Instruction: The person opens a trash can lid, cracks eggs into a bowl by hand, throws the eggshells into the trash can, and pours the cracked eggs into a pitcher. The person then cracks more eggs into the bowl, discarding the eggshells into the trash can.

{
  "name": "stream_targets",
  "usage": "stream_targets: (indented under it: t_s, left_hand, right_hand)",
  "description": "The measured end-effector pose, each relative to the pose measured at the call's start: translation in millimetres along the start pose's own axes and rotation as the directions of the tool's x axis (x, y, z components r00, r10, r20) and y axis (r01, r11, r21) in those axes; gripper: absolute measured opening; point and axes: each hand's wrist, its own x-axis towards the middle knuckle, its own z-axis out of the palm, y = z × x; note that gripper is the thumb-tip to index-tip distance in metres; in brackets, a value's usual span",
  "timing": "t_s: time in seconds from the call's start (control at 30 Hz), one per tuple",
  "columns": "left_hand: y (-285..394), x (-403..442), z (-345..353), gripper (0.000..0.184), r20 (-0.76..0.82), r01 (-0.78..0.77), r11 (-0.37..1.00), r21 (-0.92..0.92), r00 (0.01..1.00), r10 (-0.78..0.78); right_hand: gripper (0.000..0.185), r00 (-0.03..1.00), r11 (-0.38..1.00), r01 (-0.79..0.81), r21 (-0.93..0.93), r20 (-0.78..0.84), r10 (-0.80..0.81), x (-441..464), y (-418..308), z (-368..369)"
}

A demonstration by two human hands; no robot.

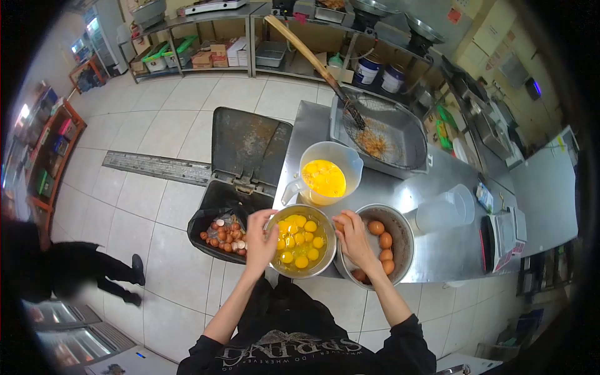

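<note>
A metal bowl (329, 261) full of cracked eggs, several whole yolks (301, 237) among them, sits at the table's near edge. My left hand (259, 242) is at its left rim, fingers apart, with nothing seen in it. On the other side, my right hand (355, 239) curls around a brown egg (339, 224), partly hidden by the fingers, between the bowl and a deep metal pot (407, 240). Several brown eggs (385, 240) lie in that pot. Behind the bowl stands a clear plastic jug (350, 164) with yellow egg inside.
Left of the table, an open bin (199, 212) lined with black plastic holds eggshells (225, 237). A grey basin (409, 159) with a long-handled strainer (306, 53) sits at the back. An upturned clear container (444, 209) and a scale (502, 240) are rightward. Another person (81, 269) is far left.
</note>
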Motion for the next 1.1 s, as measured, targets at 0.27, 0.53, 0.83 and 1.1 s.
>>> stream_targets:
  t_s: [0.27,0.53,0.83,1.1]
  left_hand:
    - [71,8,23,0.04,0.313,-0.064,0.966,-0.252,0.939,0.143]
    - [57,7,15,0.038,0.361,0.023,0.976,-0.218,0.931,0.059]
    - [31,6,17,0.035,0.329,-0.016,0.998,-0.065,0.944,0.036]
    - [31,11,3,0.052,0.427,0.029,0.982,-0.187,0.903,0.054]
  right_hand:
    - [0.039,0.881,0.478,-0.456,0.751,0.304,0.362,29,-56,-26]
    - [0.043,0.956,0.908,-0.155,0.39,0.29,0.038,29,-56,-19]
    - [0.055,0.951,0.972,-0.163,0.168,0.288,0.11,29,-63,-1]
    - [0.064,0.996,0.988,-0.091,0.125,0.023,0.089,29,-98,10]
